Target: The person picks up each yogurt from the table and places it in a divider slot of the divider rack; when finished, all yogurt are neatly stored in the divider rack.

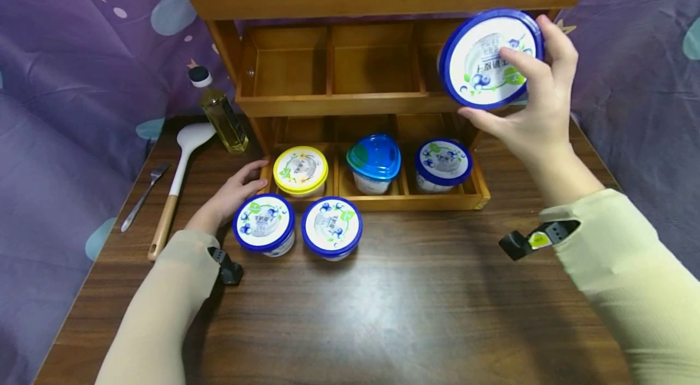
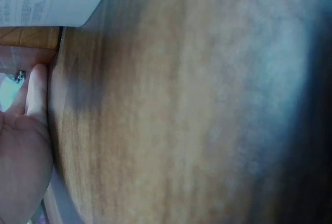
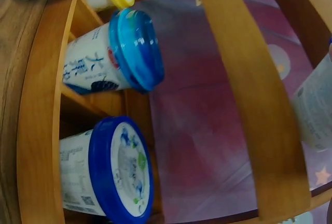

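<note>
1. Nearest, on the wooden counter (image 1: 415, 312) in front of the rack (image 1: 377, 200): two blue-lidded cups, left one (image 1: 264, 224) and right one (image 1: 331, 228), side by side, just short of the rack's bottom tier.
2. Left hand (image 1: 232, 197) flat on the counter beside the left cup, fingers (image 1: 253, 169) relaxed and straight, tips at the rack's front left corner; nothing gripped.
3. Left of the rack: fork (image 1: 143, 195), white spatula (image 1: 177, 181), oil bottle (image 1: 220, 112).
4. Bottom tier of the rack, left to right: yellow-lidded cup (image 1: 300, 170), triangular blue-lidded cup (image 1: 374, 161), blue-lidded cup (image 1: 442, 164).
5. Right hand (image 1: 533, 105) raised at the right end of the rack's middle tier, fingers curled round the held blue-lidded cup (image 1: 489, 58), lid tilted toward the head camera.
6. Behind the rack: purple star-print cloth (image 1: 65, 57).
</note>
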{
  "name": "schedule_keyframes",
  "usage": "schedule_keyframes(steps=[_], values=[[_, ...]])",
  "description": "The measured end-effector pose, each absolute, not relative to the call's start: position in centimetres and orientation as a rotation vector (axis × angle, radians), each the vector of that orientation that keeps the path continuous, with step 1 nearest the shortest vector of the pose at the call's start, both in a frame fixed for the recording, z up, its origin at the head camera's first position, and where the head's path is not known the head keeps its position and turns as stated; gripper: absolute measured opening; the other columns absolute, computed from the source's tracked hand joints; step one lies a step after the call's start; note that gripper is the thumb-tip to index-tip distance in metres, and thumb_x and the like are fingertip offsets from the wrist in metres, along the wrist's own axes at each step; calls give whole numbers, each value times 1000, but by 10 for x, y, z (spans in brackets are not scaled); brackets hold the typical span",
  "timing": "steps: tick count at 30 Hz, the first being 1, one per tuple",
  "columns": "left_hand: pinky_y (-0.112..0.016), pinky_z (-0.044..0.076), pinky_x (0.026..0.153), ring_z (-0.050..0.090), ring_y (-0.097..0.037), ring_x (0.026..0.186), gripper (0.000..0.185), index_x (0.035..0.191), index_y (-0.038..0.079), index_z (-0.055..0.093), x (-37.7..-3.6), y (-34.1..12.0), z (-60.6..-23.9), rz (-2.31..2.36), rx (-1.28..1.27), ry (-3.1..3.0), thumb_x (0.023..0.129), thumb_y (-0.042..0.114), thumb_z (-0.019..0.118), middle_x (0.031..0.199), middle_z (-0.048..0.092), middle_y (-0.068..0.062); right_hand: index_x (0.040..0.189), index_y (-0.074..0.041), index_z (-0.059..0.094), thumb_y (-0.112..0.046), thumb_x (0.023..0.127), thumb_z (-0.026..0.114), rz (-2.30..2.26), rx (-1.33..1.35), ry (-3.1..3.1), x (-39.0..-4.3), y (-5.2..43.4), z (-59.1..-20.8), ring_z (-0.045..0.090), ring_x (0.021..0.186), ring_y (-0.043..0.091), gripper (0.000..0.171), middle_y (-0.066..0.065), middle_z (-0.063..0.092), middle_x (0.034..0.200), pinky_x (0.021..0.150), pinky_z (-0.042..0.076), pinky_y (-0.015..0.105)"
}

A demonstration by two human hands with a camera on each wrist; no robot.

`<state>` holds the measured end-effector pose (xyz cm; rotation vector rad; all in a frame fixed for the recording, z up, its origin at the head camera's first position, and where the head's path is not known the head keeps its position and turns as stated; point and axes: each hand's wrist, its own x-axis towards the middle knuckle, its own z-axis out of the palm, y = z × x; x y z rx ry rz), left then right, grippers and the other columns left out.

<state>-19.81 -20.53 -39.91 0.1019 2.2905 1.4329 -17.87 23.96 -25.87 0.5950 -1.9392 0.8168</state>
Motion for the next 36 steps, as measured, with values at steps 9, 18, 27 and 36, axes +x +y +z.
schedule_keyframes(steps=[9,18,27,36], values=[[-57,19,106,23,-41,133,58,148,13,24,-198,-204,-399,1447,106,2288,97,27,47,146,24,-25,117,-17,51,-60,68,72,813,583,-1963,-192,241,-272,24,133,20,68,11,26,140,107,25,37],[-58,18,106,22,-42,133,59,149,13,23,-201,-205,-404,1445,104,2287,97,27,47,147,23,-26,122,-11,51,-21,67,85,786,505,-2097,-198,243,-274,19,137,17,65,15,24,145,108,24,31],[-56,20,105,26,-38,132,61,148,20,26,-216,-217,-434,1445,119,2328,95,36,51,146,28,-21,126,-10,58,-19,65,87,850,322,-2239,-204,241,-268,26,134,12,68,9,28,147,106,23,25],[-56,23,104,29,-37,130,60,148,19,28,-216,-217,-436,1459,139,2346,95,35,52,143,31,-21,129,-14,58,-33,69,83,887,251,-2289,-206,240,-265,28,133,14,67,10,31,147,107,21,26]])
